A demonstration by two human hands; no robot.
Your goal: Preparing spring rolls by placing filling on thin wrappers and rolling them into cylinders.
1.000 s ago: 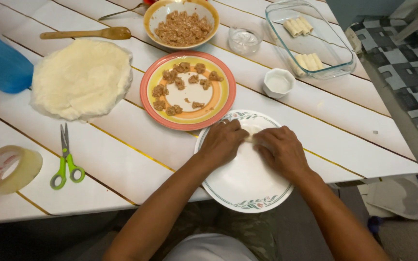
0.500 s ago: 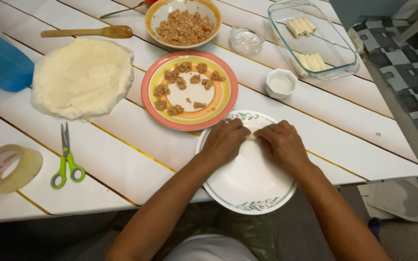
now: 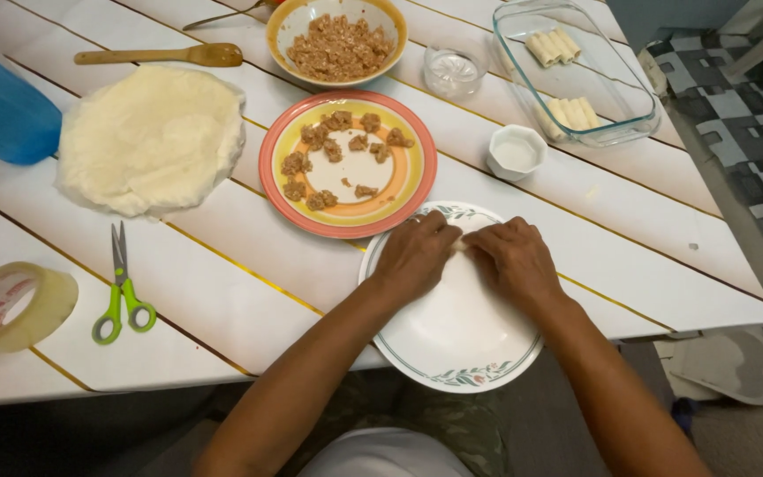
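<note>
While tape roll [image 3: 6, 305] lies left, hands [image 3: 465, 256] press wrapper [image 3: 459, 247].

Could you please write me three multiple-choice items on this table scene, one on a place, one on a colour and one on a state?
1. Where do the scissors lie?
A. beside the tape roll
B. in the glass dish
C. on the striped plate

2. What colour are the scissors' handles?
A. red
B. green
C. black

3. What are the hands doing?
A. left hand and right hand press together on a pale roll over the white plate
B. both rest apart on bare table
C. one holds the wooden spoon

Answers: 1 A, they lie just right of the tape; 2 B, the loops are bright green; 3 A, the fingertips meet over the roll.
</note>
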